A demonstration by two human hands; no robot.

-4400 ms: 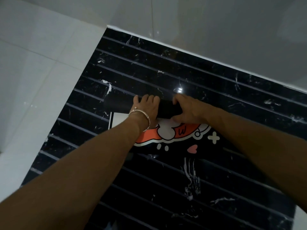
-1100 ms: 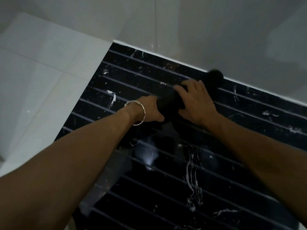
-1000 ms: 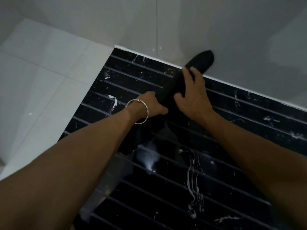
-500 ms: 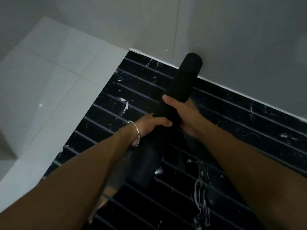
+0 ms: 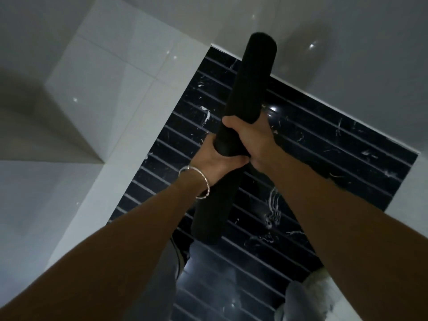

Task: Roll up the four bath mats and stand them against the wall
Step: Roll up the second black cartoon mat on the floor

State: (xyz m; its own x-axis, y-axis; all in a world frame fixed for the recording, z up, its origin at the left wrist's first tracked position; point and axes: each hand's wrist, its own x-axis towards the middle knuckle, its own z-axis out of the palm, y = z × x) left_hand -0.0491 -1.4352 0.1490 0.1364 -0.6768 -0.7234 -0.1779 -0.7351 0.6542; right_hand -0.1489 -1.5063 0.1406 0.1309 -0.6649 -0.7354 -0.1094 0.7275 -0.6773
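Head view: the person holds one rolled bath mat (image 5: 245,107), a long, tight, black roll, above the black floor panel (image 5: 324,147), a glossy dark marble area crossed by thin pale lines. Both hands are clamped on the roll near its middle. The left hand (image 5: 215,158) grips it from the left and from below, with the fingers curled under the roll. The right hand (image 5: 252,140) sits just above it, with the thumb hooked over the roll's left side and the palm on its right. The two hands touch each other. A thin silver bracelet (image 5: 196,181) circles the left wrist.

The roll is tilted, not upright. Its upper end reaches past the panel's far edge and shows in front of the grey wall (image 5: 347,42) that rises from that edge. Whether that end touches the wall cannot be told. Its lower end hangs over the panel's near half, to the left of the panel's middle. Whether it rests on the panel or is held off it cannot be told either.

White tiles (image 5: 104,77) border the panel on its left side. At the panel's near right corner lies a pale fluffy thing (image 5: 308,295), partly hidden behind the right forearm; what it is cannot be made out. Both bare forearms cross the panel from its near edge towards the roll.
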